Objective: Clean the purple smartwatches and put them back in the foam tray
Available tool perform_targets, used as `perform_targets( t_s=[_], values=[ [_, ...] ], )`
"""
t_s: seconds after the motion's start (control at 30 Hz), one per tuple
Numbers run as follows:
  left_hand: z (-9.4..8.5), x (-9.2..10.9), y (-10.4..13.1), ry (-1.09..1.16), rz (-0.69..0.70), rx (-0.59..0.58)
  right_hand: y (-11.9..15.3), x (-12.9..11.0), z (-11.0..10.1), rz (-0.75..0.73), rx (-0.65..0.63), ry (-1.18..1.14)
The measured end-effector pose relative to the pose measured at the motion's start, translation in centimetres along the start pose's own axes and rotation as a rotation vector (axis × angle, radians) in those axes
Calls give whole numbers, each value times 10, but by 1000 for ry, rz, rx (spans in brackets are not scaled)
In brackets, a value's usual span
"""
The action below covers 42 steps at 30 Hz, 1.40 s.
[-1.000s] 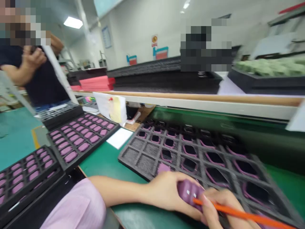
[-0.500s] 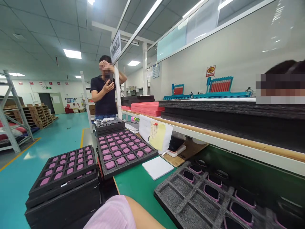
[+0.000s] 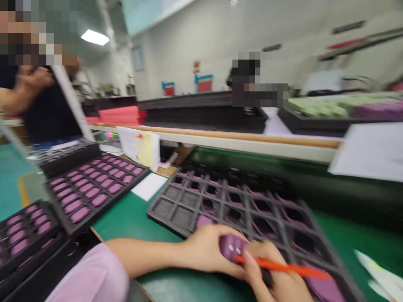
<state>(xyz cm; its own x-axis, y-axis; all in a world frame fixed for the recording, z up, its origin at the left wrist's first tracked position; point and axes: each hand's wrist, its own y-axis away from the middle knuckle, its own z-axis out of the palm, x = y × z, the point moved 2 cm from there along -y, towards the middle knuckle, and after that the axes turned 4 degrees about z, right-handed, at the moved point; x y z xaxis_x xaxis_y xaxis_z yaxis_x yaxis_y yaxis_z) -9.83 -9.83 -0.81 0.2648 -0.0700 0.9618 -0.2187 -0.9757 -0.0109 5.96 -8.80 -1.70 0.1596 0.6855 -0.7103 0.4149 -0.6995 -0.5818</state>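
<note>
My left hand (image 3: pixel 209 247) is closed around a glossy purple watch case (image 3: pixel 232 246). Pressed close to it, my right hand (image 3: pixel 278 268) grips a thin orange stick (image 3: pixel 292 267), whose left end reaches the case. Motion blur hides the stick's exact kind and whether it touches the case. Beneath both hands lies a black foam tray (image 3: pixel 166 223) with purple-rimmed, dark-faced watch cases (image 3: pixel 234 197) in many of its pockets. Plain purple pieces show beside my left wrist and below my right hand.
To the left, another foam tray (image 3: pixel 67 228) carries rows of purple pieces, with a lower stack of trays (image 3: pixel 40 264) nearer me. A white pad (image 3: pixel 149 186) lies between trays. A shelf edge (image 3: pixel 220 136) runs across above the bench. One person (image 3: pixel 47 105) stands at left.
My view has swung right and down. Both hands have come into view, holding the watch case and the orange stick; earlier only my left sleeve and part of the arm showed.
</note>
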Motion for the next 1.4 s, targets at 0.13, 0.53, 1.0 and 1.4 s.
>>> perform_targets(
  t_s=[0.13,0.53,1.0,1.4],
  values=[
    [-6,12,-3,33,-23,-64,-5,-11,-17,283,62,-127],
    [-5,12,-3,26,-66,-112,-1,-6,-25,369,-110,-284],
    [-7,14,-5,-23,-50,-160,-9,-16,-23,279,-146,-144],
    [-8,15,-7,8,-25,-164,-15,-19,-40,418,-140,-154]
  ],
)
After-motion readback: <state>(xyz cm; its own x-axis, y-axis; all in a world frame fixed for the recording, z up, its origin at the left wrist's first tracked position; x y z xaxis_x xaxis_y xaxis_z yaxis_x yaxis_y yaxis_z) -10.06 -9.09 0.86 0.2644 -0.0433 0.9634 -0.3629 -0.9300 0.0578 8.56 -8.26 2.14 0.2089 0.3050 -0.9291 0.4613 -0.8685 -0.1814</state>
